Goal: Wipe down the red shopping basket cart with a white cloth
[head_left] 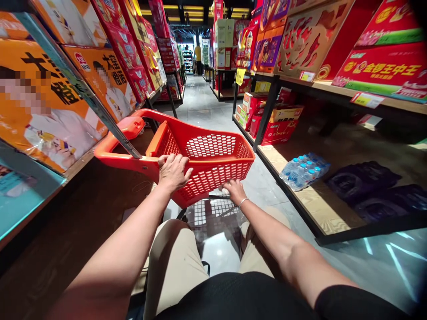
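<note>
A red plastic shopping cart (pixel 213 171) with lattice sides stands crosswise in front of me, its handle end toward the left shelf. My left hand (pixel 174 172) lies over the near top rim, fingers bent across it and thumb down the outer side. Lower and to the right, my right hand (pixel 236 192) has its curled fingers at the bottom of the basket's near side. A bracelet (pixel 243 202) circles the right wrist. The basket interior that shows holds nothing. A slanting shelf post (pixel 110 122) crosses in front of the cart's handle.
Orange cartons (pixel 43 102) fill the left shelf close to the handle. On the right, a low shelf holds a pack of water bottles (pixel 304 171) and dark purple packs (pixel 363 178). A tiled aisle (pixel 196 95) runs ahead; a person (pixel 198 55) stands far down it.
</note>
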A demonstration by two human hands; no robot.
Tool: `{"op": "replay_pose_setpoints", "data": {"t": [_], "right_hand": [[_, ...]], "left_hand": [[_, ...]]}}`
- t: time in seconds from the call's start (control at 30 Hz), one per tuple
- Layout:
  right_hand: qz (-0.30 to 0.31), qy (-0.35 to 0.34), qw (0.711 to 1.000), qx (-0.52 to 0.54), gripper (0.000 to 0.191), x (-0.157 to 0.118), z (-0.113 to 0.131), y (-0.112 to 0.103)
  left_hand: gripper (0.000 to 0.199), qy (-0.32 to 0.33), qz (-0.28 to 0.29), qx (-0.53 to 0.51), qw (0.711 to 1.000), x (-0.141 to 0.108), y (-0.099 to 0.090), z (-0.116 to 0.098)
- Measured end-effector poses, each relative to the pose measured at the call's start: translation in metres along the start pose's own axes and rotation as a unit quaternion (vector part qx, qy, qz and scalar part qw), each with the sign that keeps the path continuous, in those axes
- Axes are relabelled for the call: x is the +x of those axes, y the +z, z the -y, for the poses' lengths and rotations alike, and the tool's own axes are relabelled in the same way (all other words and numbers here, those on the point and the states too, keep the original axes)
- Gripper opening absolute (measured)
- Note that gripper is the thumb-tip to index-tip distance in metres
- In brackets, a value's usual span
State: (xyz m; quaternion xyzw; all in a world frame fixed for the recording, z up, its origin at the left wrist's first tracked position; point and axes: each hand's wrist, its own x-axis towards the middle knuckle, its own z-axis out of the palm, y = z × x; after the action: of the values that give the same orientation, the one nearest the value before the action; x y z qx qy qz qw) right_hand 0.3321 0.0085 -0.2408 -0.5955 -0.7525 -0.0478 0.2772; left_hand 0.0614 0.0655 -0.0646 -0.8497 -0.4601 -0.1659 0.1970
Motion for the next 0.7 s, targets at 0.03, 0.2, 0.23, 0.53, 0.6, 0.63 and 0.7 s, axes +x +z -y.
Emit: {"op": "replay_pose_setpoints", "data": {"t": [0.03, 0.2, 0.23, 0.53, 0.6, 0.63, 0.7], "right_hand": [[-0.032, 0.008, 0.999, 0.002, 0.030, 0.008, -0.004, -0.012], [-0.238, 0.065, 0.969, 0.014, 0.030, 0.038, -0.017, -0.055], [-0.251, 0.073, 0.965, 0.015, 0.030, 0.035, -0.015, -0.052], [-0.122, 0.041, 0.989, 0.066, 0.036, -0.012, 0.012, -0.025], [-0.191, 0.050, 0.979, 0.056, 0.035, 0.006, -0.004, -0.057], [-0.222, 0.061, 0.972, 0.045, 0.037, 0.015, -0.014, -0.072], [-0.263, 0.100, 0.959, 0.029, 0.046, 0.030, -0.032, -0.091]], "left_hand": [[0.036, 0.001, -0.001, 0.002, 1.000, -0.001, 0.001, 0.002], [0.034, -0.006, 0.000, -0.013, 1.000, -0.005, 0.001, 0.004], [0.034, -0.008, -0.001, -0.018, 1.000, -0.006, 0.000, 0.004], [0.032, -0.025, -0.018, -0.031, 0.999, -0.010, -0.006, 0.001], [0.030, -0.038, -0.029, -0.037, 0.998, -0.011, -0.007, -0.004], [0.030, -0.046, -0.038, -0.039, 0.997, -0.012, -0.007, -0.008], [0.037, -0.052, -0.053, -0.041, 0.996, -0.012, -0.007, -0.018]]}}
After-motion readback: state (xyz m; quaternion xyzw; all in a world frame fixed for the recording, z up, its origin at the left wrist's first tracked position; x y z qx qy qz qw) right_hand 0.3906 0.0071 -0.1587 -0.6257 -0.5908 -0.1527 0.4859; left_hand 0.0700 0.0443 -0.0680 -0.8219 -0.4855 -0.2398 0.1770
